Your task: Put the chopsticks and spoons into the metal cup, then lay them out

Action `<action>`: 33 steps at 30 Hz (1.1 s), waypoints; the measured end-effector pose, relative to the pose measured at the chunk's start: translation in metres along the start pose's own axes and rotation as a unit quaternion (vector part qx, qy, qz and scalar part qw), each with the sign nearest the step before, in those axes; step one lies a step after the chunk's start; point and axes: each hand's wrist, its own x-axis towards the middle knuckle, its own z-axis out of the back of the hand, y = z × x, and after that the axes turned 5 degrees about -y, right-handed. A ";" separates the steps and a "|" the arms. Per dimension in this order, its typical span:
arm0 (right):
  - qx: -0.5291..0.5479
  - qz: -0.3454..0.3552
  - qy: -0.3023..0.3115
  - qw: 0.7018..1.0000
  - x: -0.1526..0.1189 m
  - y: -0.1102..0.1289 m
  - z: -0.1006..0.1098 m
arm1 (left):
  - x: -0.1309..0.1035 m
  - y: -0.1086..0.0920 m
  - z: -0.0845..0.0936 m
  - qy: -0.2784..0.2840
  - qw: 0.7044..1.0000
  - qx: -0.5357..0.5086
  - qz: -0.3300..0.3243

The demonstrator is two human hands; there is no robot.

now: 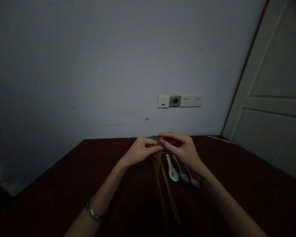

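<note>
Both hands meet above the table around a pair of upright wooden chopsticks (158, 164). My left hand (141, 150) pinches them between thumb and fingers a little below their top ends. From the other side, my right hand (181, 144) grips the tips with thumb and forefinger. More chopsticks (169, 189) lie on the table just beneath, pointing toward me. To their right rest a white ceramic spoon (172, 172) with a blue mark and two metal spoons (184, 177), (194, 182). A round dish-like thing (153, 137) is mostly hidden behind the hands.
The dark red table (108, 148) reaches back to a pale wall (101, 65). Wall sockets (191, 100) and switch plates sit above its far edge. A white panelled door (273, 98) stands at the right. A flat strip (221, 139) lies at the far right corner.
</note>
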 end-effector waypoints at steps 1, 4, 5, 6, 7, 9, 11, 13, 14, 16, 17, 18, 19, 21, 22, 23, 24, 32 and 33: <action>-0.003 -0.001 0.000 1.000 0.000 0.000 0.000 | 0.000 0.000 0.000 0.002 1.000 -0.003 0.002; -0.009 -0.003 0.000 1.000 0.001 -0.002 0.000 | 0.001 0.002 0.000 0.009 1.000 -0.019 0.007; -0.008 -0.004 0.001 1.000 0.001 -0.002 0.000 | 0.001 0.002 -0.001 0.011 1.000 -0.024 0.008; -0.007 -0.006 0.001 1.000 0.001 -0.002 0.000 | 0.001 0.003 -0.001 0.013 0.999 -0.028 0.009; -0.005 -0.007 0.001 1.000 0.002 -0.002 0.000 | 0.001 0.003 -0.001 0.014 0.999 -0.031 0.011; -0.005 -0.006 0.003 1.000 0.002 -0.001 0.000 | 0.002 0.003 -0.001 0.015 0.999 -0.034 0.014; -0.009 -0.003 0.006 1.000 0.001 0.000 0.001 | 0.001 0.004 -0.001 0.015 0.999 -0.037 0.015; -0.015 -0.003 0.008 1.000 0.001 0.000 0.001 | 0.001 0.004 -0.001 0.016 0.999 -0.041 0.014; -0.018 -0.004 0.008 1.000 0.001 0.001 0.001 | 0.002 0.005 -0.001 0.016 0.999 -0.042 0.014; -0.022 -0.008 0.009 1.000 0.002 0.001 0.001 | 0.002 0.006 -0.001 0.016 0.999 -0.043 0.013; -0.021 -0.011 0.008 1.000 0.002 0.001 0.001 | 0.002 0.006 -0.001 0.015 0.999 -0.040 0.014; -0.020 -0.014 0.008 1.000 0.002 0.000 0.001 | 0.002 0.007 -0.001 0.015 0.999 -0.037 0.013; -0.018 -0.015 0.008 1.000 0.002 0.000 0.001 | 0.002 0.007 -0.001 0.013 0.999 -0.033 0.014; -0.014 -0.020 0.009 1.000 0.001 0.000 0.001 | 0.002 0.007 -0.001 0.010 0.999 -0.028 0.014; -0.011 -0.023 0.008 1.000 0.001 0.000 0.001 | 0.002 0.007 -0.001 0.010 0.999 -0.028 0.014; -0.007 -0.027 0.007 1.000 0.001 0.000 0.001 | 0.002 0.007 -0.001 0.009 0.999 -0.028 0.013; -0.003 -0.031 0.006 1.000 0.001 0.000 0.001 | 0.002 0.007 -0.001 0.010 0.999 -0.029 0.012; 0.040 -0.083 0.002 0.996 0.000 -0.003 -0.001 | 0.002 0.007 -0.001 0.017 0.999 -0.042 0.014; 0.051 -0.098 0.001 0.994 0.000 -0.005 -0.002 | 0.003 0.007 0.000 0.017 0.999 -0.043 0.015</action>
